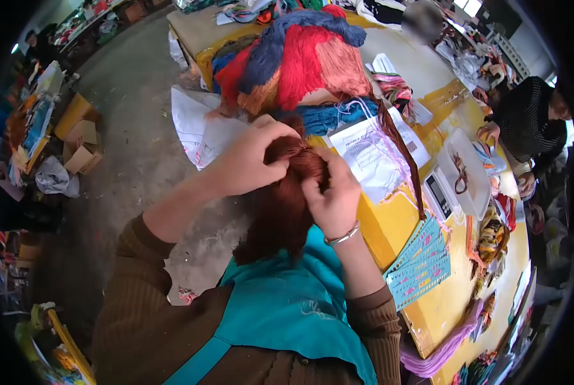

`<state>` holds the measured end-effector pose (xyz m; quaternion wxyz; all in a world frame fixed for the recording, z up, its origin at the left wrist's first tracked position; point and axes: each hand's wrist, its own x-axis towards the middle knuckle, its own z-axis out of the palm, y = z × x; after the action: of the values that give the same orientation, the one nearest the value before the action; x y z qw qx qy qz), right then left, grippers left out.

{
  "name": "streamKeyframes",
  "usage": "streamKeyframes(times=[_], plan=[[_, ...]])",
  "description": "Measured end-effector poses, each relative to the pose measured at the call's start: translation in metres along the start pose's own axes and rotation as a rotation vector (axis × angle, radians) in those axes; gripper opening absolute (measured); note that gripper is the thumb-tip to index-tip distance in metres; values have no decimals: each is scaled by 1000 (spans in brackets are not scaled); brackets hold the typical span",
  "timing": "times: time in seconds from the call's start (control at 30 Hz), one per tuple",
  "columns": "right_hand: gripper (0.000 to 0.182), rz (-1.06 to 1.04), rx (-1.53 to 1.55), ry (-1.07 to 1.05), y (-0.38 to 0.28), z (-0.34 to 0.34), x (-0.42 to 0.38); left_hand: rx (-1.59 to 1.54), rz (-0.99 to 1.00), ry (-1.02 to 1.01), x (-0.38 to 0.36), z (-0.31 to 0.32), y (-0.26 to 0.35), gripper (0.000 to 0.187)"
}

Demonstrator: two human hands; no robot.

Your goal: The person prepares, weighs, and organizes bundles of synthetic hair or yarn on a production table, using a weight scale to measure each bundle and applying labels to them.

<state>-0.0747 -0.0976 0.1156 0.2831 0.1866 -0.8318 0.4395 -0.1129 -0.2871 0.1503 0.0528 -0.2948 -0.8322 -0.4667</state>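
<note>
A thick hank of reddish-brown thread (280, 215) hangs in front of my teal apron, gathered at its upper part between both hands. My left hand (258, 157) grips it from the left, fingers curled into the strands. On the other side my right hand (332, 192), with a bracelet at the wrist, pinches the bunch between thumb and fingers. The hank's lower end spreads loosely. Just beyond my hands, a blue skein (329, 117) and printed sheets (370, 151) lie on the yellow-edged table.
Heaped red, navy and peach skeins (306, 58) cover the table's far end. At right are a digital scale (438, 196) with a clear tray, teal cards (422, 266) and a lilac skein (444, 346). Another person (528, 119) works across the table. Cardboard boxes (81, 144) stand on the left.
</note>
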Motion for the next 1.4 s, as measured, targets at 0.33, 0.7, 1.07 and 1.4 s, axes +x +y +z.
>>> streamKeyframes(times=[0.33,0.7,1.07,1.4], plan=[[31,487,1021,44,14,-20,-25,-890,-416,9,3,24,-48,32],[36,558,708,147,21,7,-33,480,-26,160,5,-12,-16,21],[18,403,573,-135,-1,8,-4,-193,-196,-457,10,-35,15,31],[17,354,623,-127,12,-42,38,-513,-409,-607,14,-32,-17,29]])
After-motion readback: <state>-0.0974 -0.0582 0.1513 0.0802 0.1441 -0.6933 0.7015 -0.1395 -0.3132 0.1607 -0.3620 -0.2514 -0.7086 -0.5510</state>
